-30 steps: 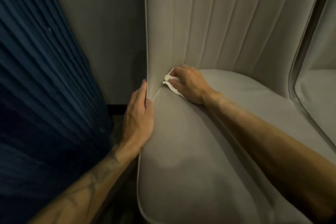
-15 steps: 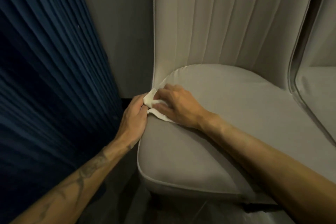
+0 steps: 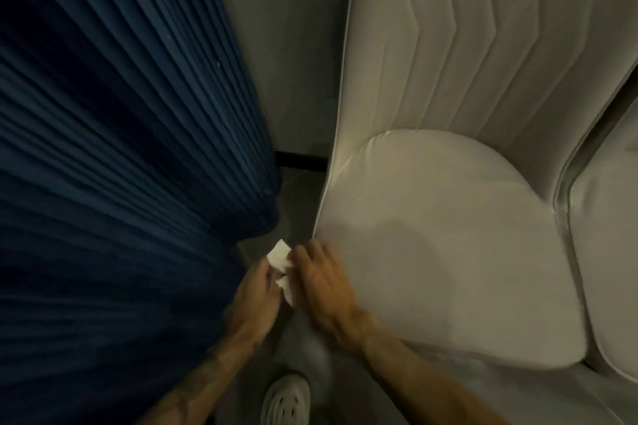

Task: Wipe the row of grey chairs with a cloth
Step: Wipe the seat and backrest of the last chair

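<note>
Head view, looking down into the narrow gap between a curtain and a chair. The two hands are close together, low in the middle of the picture, with the white cloth (image 3: 280, 255) bunched between them. The left hand (image 3: 257, 297) has its fingers curled round the cloth, and a crumpled corner sticks up past its fingertips. The right hand (image 3: 321, 290) shows its back to the camera. Its fingers are bent down onto the cloth's right side, but the hand hides the underside and the picture is blurred there, so I cannot tell whether it pinches the cloth or only touches it.

The cloth is off the seat, over the dark floor (image 3: 297, 190), just beside the left edge of the nearest grey chair (image 3: 448, 252). That chair fills the right half of the view, with a rounded, padded seat with pale piping and a tall backrest (image 3: 466, 45) stitched in zigzag channels. A second grey chair (image 3: 607, 252) stands right beside it at the right edge, only partly in view.

A dark blue pleated curtain (image 3: 121, 148) covers the left side. A plain grey wall (image 3: 283, 45) with a black skirting strip (image 3: 300, 159) at its foot lies behind the gap. At the bottom, between the forearms, is a light-coloured shoe (image 3: 286, 400) with holes in its upper.
</note>
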Demonstrator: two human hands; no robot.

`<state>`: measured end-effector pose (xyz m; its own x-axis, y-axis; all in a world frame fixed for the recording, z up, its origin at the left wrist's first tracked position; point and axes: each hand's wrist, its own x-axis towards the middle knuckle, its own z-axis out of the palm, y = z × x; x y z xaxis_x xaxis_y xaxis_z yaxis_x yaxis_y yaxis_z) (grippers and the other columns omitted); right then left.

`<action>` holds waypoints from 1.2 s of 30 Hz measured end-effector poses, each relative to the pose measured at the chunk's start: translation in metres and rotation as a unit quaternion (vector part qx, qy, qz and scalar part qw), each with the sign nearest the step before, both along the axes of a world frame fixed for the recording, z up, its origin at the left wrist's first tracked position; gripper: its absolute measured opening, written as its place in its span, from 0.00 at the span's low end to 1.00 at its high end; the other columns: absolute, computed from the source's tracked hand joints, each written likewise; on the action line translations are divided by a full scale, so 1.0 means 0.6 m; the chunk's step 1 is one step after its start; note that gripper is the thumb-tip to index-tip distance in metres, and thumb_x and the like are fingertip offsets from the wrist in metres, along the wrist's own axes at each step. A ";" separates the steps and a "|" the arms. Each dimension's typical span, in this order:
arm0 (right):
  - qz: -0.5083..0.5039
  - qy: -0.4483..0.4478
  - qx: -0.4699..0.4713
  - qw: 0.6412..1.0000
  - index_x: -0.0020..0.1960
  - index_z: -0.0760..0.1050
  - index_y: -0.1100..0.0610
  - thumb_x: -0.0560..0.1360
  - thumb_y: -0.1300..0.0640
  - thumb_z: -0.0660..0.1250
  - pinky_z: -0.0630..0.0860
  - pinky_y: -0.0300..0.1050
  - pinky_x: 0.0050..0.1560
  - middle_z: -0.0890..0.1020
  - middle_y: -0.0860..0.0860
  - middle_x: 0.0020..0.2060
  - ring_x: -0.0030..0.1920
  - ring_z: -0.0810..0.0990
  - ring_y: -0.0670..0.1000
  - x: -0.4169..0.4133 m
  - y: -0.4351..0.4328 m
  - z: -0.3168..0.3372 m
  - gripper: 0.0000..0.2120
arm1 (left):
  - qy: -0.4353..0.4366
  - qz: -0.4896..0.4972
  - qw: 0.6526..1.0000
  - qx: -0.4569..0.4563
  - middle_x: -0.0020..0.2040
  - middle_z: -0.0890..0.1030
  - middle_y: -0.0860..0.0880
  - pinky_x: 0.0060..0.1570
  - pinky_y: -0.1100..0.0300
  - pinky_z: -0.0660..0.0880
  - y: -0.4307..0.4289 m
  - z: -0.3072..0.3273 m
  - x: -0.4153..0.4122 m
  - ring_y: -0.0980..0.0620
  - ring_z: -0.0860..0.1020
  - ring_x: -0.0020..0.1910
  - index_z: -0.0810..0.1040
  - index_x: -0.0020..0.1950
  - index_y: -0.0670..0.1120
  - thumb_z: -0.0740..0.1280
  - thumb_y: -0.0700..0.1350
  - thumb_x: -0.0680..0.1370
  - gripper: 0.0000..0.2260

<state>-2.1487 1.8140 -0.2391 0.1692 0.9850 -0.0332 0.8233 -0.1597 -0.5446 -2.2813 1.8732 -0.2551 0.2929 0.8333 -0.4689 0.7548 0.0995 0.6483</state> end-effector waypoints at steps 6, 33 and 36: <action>-0.134 0.066 -0.068 0.987 0.58 0.73 0.55 0.82 0.52 0.59 0.67 0.49 0.58 0.76 0.55 0.54 0.53 0.73 0.58 0.091 -0.039 0.143 0.10 | 0.066 -0.201 0.976 0.046 0.73 0.72 0.50 0.71 0.52 0.71 -0.018 0.194 0.085 0.50 0.72 0.72 0.68 0.78 0.52 0.61 0.48 0.86 0.20; -0.457 0.026 -0.094 0.884 0.59 0.75 0.55 0.80 0.51 0.62 0.72 0.52 0.56 0.77 0.56 0.56 0.55 0.75 0.59 0.652 -0.737 0.825 0.12 | 0.161 -0.584 0.773 0.187 0.77 0.68 0.45 0.72 0.49 0.67 -0.542 0.854 0.734 0.41 0.69 0.73 0.60 0.83 0.50 0.58 0.55 0.85 0.27; -0.488 0.021 -0.083 0.868 0.59 0.76 0.55 0.79 0.51 0.63 0.72 0.52 0.57 0.77 0.56 0.56 0.56 0.75 0.59 0.726 -0.818 0.848 0.11 | 0.148 -0.606 0.755 0.203 0.77 0.68 0.45 0.73 0.49 0.65 -0.606 0.874 0.829 0.41 0.68 0.74 0.61 0.82 0.50 0.58 0.55 0.84 0.27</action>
<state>-1.7133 1.3231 0.2695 0.9166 0.3534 -0.1870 0.2312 -0.8500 -0.4733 -1.7841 1.5097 0.2691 0.8880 0.1307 -0.4409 0.2502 -0.9417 0.2248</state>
